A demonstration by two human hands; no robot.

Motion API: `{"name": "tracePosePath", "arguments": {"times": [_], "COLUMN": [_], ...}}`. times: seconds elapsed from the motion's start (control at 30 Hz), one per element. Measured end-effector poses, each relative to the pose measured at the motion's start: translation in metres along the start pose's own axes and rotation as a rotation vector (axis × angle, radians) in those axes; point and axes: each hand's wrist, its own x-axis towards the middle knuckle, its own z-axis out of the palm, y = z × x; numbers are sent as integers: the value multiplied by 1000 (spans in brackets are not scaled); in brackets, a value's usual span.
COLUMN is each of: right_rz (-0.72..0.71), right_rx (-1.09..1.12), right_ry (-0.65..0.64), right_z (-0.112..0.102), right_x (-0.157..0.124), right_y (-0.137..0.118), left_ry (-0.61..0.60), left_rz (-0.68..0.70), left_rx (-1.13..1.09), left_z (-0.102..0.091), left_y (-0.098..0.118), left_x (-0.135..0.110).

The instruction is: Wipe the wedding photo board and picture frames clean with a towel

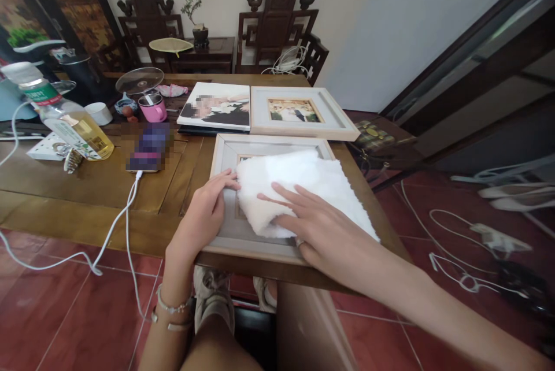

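Wooden tabletop (87,186) fills the near view, with red tile floor (65,301) below it and two carved chairs (277,18) against the far wall, a potted plant (200,33) between them.

At the near edge of the tabletop lies a pale frame (243,238), flat and face up. A white cloth (303,186) is spread over most of its glass and hangs past its right side.

Our left hand (203,215) rests palm down on the frame's left border, loose and gripping nothing, its fingertips touching the cloth's left edge. Our right hand (312,221) lies flat on the cloth with the fingers spread and straight, pressing rather than grasping. Its thumb is hidden, so we cannot tell whether it tucks under the fabric.

Just behind this frame sit a second frame (303,128) and, touching its left side, a large photo (217,105). Further left a phone (150,148) lies on the wood with a white cable (128,209) running from it over the table edge. A pink cup (152,108) stands behind the phone, and a bottle (69,125) of yellow liquid lies tilted near the left edge.
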Motion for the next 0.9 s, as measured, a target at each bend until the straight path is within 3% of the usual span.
{"name": "tracePosePath", "arguments": {"times": [0.43,0.6,0.77,0.9], "right_rz": [110,82,180,261], "right_rx": [-160,-142,-176,-251], "right_ry": [28,174,408,416], "right_z": [1,2,-8,-9], "right_x": [40,38,30,34], "right_y": [49,51,69,88], "left_ry": [-1,3,-4,-6], "left_rz": [-4,-6,-5,-13], "left_rx": [-14,-16,-19,-9], "left_z": [0,0,0,0], "left_y": [0,0,0,1], "left_x": [1,1,1,1]}}
